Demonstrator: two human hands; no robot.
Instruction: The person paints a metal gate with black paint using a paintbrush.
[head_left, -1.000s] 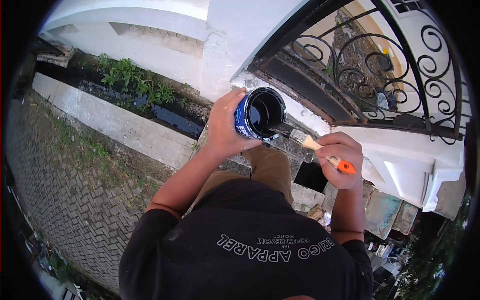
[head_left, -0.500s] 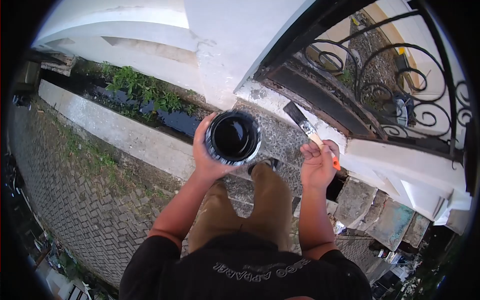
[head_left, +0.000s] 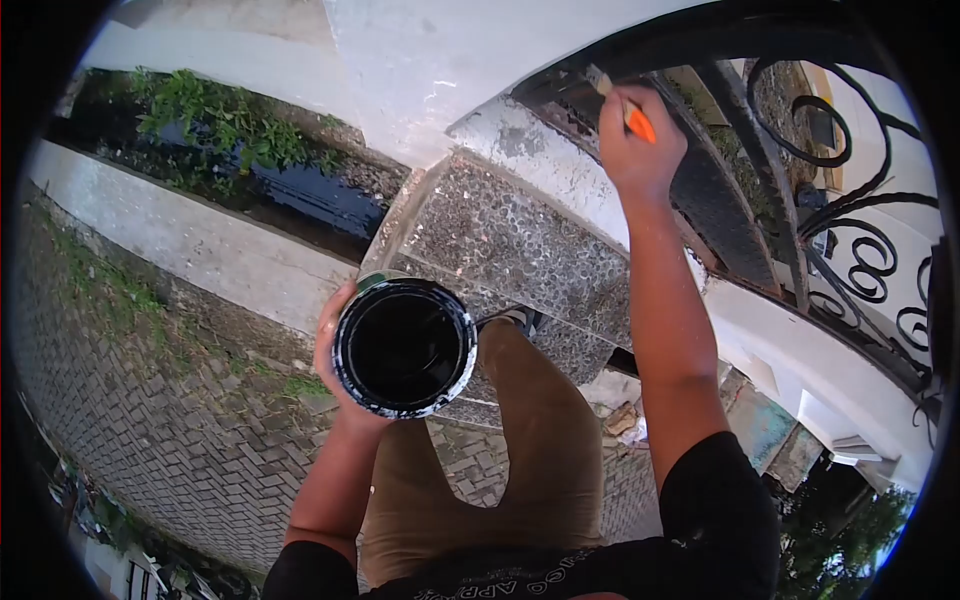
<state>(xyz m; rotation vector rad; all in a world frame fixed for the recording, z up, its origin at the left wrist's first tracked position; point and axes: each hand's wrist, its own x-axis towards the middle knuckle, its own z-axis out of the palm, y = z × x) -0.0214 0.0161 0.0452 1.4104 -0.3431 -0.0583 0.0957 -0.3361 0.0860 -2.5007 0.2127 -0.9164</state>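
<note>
A person's right hand grips a paintbrush with a pale handle and a bright orange end, the fingers curled around it, its bristles directed at the dark metal in the lower corner of a black wrought-iron gate with curling scrolls; whether the bristles touch the metal cannot be told from this angle. The left hand, lower down and well apart from the right, clasps the side of a round open can with a rim smeared black and white, its mouth facing the camera and glossy black paint inside. The can hangs in front of the person's brown trousers, beside a step of grey pebbled concrete at the foot of the gate. A black short-sleeved T-shirt fills the bottom of the view. Left of the gate rises a white-painted masonry wall, and below it runs a narrow drain of dark water, overhung by leafy green plants. A pale concrete kerb borders the drain, with grey herringbone paving stretching out beyond, grass sprouting along its edge.
</note>
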